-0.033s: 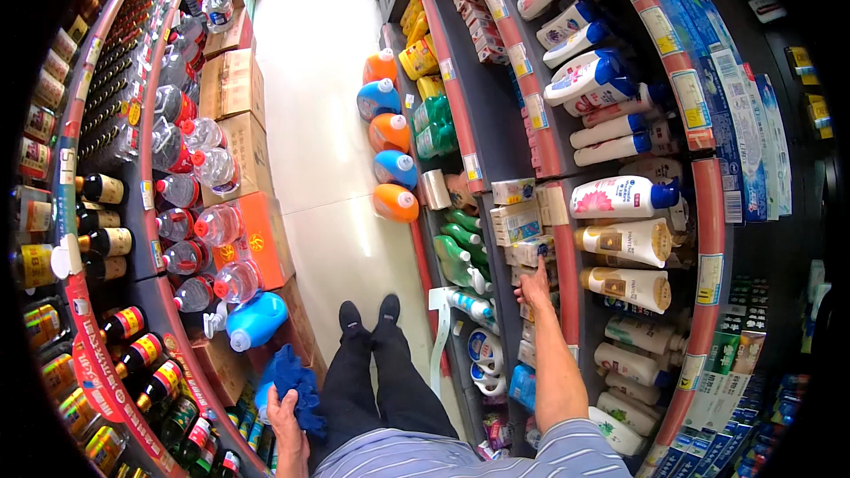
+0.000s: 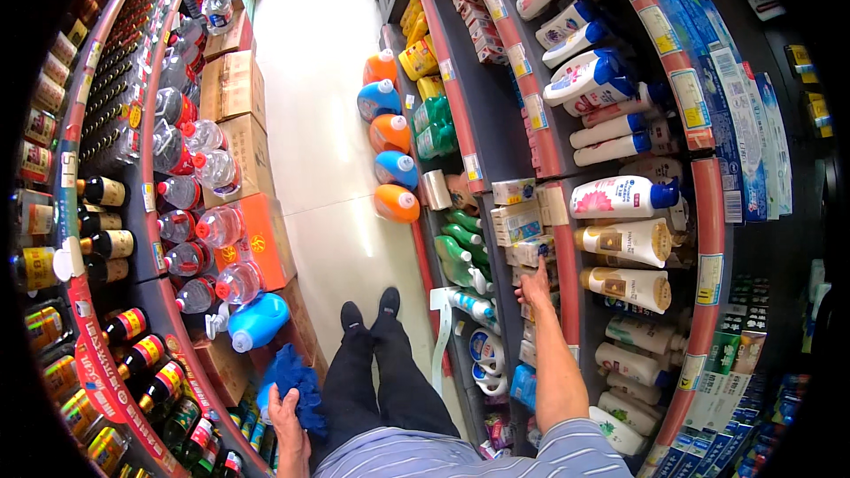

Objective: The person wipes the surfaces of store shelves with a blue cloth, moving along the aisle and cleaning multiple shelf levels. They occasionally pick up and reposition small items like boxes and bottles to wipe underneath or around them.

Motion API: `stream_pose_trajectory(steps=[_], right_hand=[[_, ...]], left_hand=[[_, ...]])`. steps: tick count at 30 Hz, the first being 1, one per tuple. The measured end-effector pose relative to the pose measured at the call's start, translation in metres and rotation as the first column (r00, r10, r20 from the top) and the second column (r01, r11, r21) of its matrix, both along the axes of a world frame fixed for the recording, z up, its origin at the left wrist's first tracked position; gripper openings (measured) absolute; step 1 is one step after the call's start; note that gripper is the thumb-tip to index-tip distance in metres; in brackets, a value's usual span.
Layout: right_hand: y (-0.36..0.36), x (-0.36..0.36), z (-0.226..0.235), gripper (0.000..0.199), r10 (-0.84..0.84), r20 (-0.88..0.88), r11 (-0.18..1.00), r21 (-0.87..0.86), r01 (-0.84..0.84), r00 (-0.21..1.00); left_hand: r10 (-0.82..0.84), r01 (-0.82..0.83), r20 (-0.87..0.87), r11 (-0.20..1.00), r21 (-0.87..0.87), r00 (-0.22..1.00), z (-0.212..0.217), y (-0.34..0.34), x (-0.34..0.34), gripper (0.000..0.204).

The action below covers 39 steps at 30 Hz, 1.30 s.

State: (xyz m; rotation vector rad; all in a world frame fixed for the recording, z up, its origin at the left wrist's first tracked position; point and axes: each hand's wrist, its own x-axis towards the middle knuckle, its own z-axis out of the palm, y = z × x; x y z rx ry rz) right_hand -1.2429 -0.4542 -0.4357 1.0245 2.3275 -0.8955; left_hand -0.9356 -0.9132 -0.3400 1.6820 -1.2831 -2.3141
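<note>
My left hand [image 2: 288, 425], low on the left, is closed on a crumpled dark blue cloth [image 2: 297, 382]. Part of a light blue container shows beside it, and a blue jug [image 2: 258, 322] with a white trigger-like top lies just beyond. My right hand [image 2: 535, 290] reaches into the right shelf. Its index finger is stretched out and touches a small pale box [image 2: 529, 252] at the front of a stack; the other fingers look loosely bent, with nothing visibly held. More small boxes [image 2: 518, 223] are stacked just past the fingertip.
White shampoo bottles [image 2: 613, 198] and gold-and-white tubes [image 2: 625, 242] line the shelf right of my forearm. Orange and blue jugs [image 2: 395, 204] stand along the aisle floor [image 2: 328, 239]. Cartons [image 2: 237, 88] and clear bottles [image 2: 218, 226] edge the left shelf. A pale strip [image 2: 437, 336] hangs off the right shelf edge.
</note>
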Motion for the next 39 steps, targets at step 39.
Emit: stream_pose_trajectory(steps=[39], right_hand=[[-0.18,-0.208,-0.033,0.04,0.089,-0.474,0.95,-0.223,-0.217,0.876]], left_hand=[[-0.2,0.199,-0.03,0.98,-0.009,0.979,-0.02,-0.033,-0.324,0.036]])
